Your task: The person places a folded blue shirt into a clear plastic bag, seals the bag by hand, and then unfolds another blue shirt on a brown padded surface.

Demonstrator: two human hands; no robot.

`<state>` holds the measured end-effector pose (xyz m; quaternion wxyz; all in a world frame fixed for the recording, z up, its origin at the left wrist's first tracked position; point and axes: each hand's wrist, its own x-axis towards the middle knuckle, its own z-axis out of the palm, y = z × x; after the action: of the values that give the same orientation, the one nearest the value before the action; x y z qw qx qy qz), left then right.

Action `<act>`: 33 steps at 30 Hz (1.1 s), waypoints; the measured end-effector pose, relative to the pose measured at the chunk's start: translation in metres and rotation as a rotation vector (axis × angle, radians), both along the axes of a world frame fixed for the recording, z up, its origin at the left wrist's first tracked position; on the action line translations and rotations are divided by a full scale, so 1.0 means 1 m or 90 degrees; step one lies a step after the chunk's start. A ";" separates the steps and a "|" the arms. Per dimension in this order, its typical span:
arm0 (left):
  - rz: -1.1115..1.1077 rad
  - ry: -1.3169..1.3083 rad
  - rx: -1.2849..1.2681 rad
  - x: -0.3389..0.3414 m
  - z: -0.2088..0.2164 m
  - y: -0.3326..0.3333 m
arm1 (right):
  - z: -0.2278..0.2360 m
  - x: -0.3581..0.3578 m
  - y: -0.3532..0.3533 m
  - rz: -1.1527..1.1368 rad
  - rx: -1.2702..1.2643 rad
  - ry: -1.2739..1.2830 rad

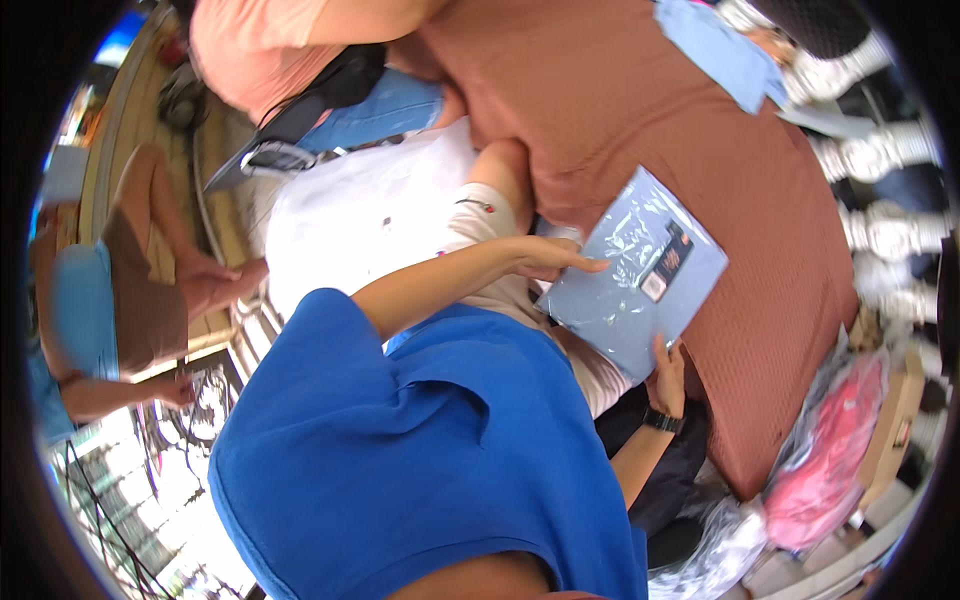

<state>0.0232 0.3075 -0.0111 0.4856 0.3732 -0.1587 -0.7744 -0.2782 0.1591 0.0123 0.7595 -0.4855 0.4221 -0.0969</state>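
A flat, grey-blue folded garment in clear plastic (622,275) lies tilted between my hands, above the edge of the brown-covered surface. A dark label with a white patch sits on its face, and the plastic shines with glare. My left hand (556,257) grips the package's left edge, one digit stretched over the top. At the near right edge, my right hand (667,380) closes on the package, its thumb on the upper side. The fingers beneath the package are hidden. A dark watch (661,420) circles my right wrist.
A brown quilted cover (600,90) spreads ahead. White cloth (350,225) lies left of my legs. One person in a peach top (260,60) is close at the far left; another person in blue (85,310) sits left. Pink bagged goods (830,450) stand right, near white stacked bundles (885,150).
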 end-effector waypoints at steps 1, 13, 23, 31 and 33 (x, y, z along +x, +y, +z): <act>0.029 -0.029 -0.005 0.001 -0.010 0.002 | -0.010 -0.002 0.007 0.019 -0.019 0.020; 0.280 -0.571 -0.069 0.082 0.071 0.140 | 0.011 0.098 0.058 0.255 -0.240 -0.136; 0.470 -0.983 0.455 0.082 0.073 0.357 | 0.026 0.142 0.006 0.135 -0.446 -0.100; 0.191 -1.203 0.755 0.046 -0.108 0.347 | 0.025 0.165 -0.031 0.071 -0.635 -0.069; 0.130 -1.167 0.667 0.030 -0.158 0.344 | 0.025 0.168 -0.037 0.053 -0.660 -0.071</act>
<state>0.0532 0.6518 -0.1692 0.0218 0.9888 -0.0787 -0.1248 -0.1100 0.1218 0.0375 0.4441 -0.8081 0.2582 -0.2882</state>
